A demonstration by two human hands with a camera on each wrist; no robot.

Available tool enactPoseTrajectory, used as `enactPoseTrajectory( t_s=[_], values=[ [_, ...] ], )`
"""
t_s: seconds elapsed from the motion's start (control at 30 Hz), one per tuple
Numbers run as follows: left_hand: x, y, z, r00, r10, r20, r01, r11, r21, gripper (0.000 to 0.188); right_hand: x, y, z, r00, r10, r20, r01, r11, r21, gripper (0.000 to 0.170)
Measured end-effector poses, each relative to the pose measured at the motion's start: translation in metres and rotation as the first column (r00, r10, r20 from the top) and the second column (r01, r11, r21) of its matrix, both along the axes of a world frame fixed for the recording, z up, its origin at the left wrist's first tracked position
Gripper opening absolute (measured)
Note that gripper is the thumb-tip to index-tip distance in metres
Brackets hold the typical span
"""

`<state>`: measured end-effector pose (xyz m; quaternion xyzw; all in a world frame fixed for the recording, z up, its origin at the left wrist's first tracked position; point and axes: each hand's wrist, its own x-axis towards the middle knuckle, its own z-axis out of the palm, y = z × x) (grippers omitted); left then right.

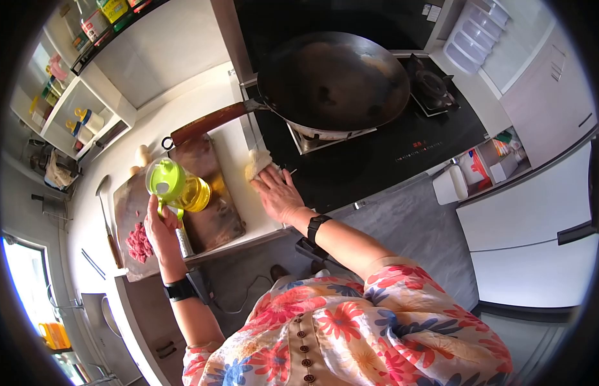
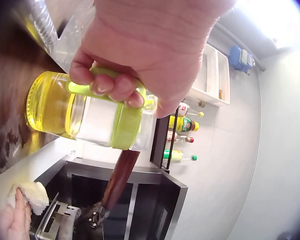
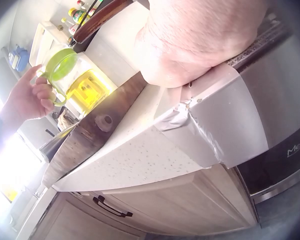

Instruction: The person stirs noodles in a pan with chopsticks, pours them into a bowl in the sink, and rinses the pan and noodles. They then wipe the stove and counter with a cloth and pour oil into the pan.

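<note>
My left hand [image 1: 161,235] grips the green handle of a clear oil jug [image 1: 194,194]. Its lid is green and yellow oil fills the lower part. In the left wrist view, curled fingers wrap the handle and the jug [image 2: 97,117] is close over the dark cutting board [image 1: 216,235]. Diced red meat [image 1: 140,244] lies at the board's left. My right hand [image 1: 280,199] rests with outstretched fingers on a pale cloth [image 1: 257,163], on the counter strip beside the stove. In the right wrist view, this hand [image 3: 190,47] hides its own fingers and the cloth.
A large wok [image 1: 331,83] sits on the black stove [image 1: 370,164], its wooden handle [image 1: 209,124] reaching left over the counter. Left of the board lies a ladle [image 1: 108,222]. Bottles [image 1: 97,26] stand on a rack at the upper left. An open drawer [image 1: 473,177] is at the right.
</note>
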<state>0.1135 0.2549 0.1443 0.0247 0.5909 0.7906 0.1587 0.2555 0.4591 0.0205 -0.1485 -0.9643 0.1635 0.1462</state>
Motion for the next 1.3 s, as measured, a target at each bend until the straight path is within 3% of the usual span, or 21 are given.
enactPoseTrajectory(
  t_s=[0.23, 0.73, 0.93, 1.0, 1.3],
  values=[
    [0.003, -0.017, -0.007, 0.997, -0.069, 0.036, 0.067, 0.997, 0.042, 0.042, 0.001, -0.001, 0.001, 0.999, 0.002, -0.033, -0.002, 1.0, -0.006, 0.044],
    [0.004, -0.007, -0.014, 0.995, -0.1, 0.009, 0.1, 0.995, 0.007, 0.044, 0.003, 0.001, 0.01, 0.997, 0.027, 0.07, -0.022, 0.997, -0.072, 0.047],
    [0.008, -0.003, -0.011, 0.993, -0.112, -0.048, 0.111, 0.994, -0.018, 0.045, 0.004, -0.001, 0.01, 1.0, 0.007, 0.0, -0.007, 0.999, -0.031, 0.047],
    [0.006, -0.005, -0.012, 0.992, -0.121, -0.026, 0.121, 0.992, -0.021, 0.046, 0.003, -0.001, 0.013, 0.994, 0.022, 0.103, -0.016, 0.999, -0.051, 0.046],
    [0.004, -0.006, -0.014, 0.98, -0.187, -0.075, 0.187, 0.982, -0.005, 0.045, 0.002, 0.0, 0.007, 0.998, 0.007, 0.056, -0.007, 1.0, 0.003, 0.046]
  ],
)
